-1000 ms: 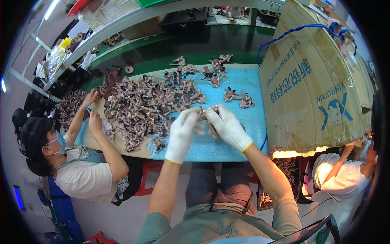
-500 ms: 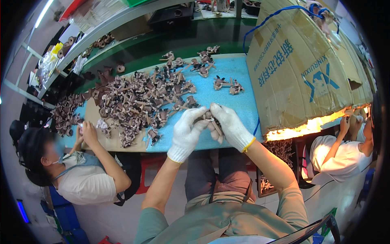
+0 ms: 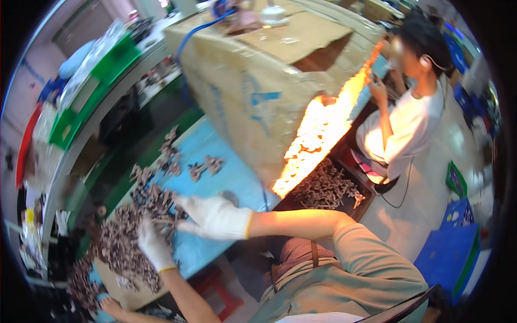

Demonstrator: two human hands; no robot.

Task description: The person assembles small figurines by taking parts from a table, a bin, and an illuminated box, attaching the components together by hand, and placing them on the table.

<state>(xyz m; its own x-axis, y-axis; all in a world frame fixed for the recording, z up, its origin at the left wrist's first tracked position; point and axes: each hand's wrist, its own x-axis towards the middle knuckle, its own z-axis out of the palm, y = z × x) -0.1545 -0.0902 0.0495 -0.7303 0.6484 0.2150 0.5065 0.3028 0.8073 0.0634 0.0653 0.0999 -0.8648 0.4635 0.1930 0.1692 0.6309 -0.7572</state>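
Working with two hands here, both in white knit gloves. My left hand [image 3: 155,245] is at the edge of the heap, fingers partly curled; my right hand [image 3: 219,217] reaches in from the other side, fingers pointing toward the left, loosely spread. Small brownish bits show between the two, but blur there; cannot tell whether either set of fingers has hold of one.

Small figurines [image 3: 124,239]: one big heap at the left of the table [image 3: 145,140], too many and too smeared to count. A further cluster trails toward the far edge, number unclear. Two stand out singly on the blue sheet [image 3: 207,185]: one brown figurine [image 3: 197,171] and a second figurine [image 3: 214,163] just beside it.

Other counts: one big cardboard box [image 3: 226,97] on the table, one blue cable [image 3: 189,40] along its side, one bright glowing opening along its lower edge. One dark tray [image 3: 368,200] of loose brown parts, below that opening. One red stool [image 3: 229,301]. Two co-workers: one person in white [image 3: 406,126] at the right, plus one bare hand [image 3: 111,307] at lower left.
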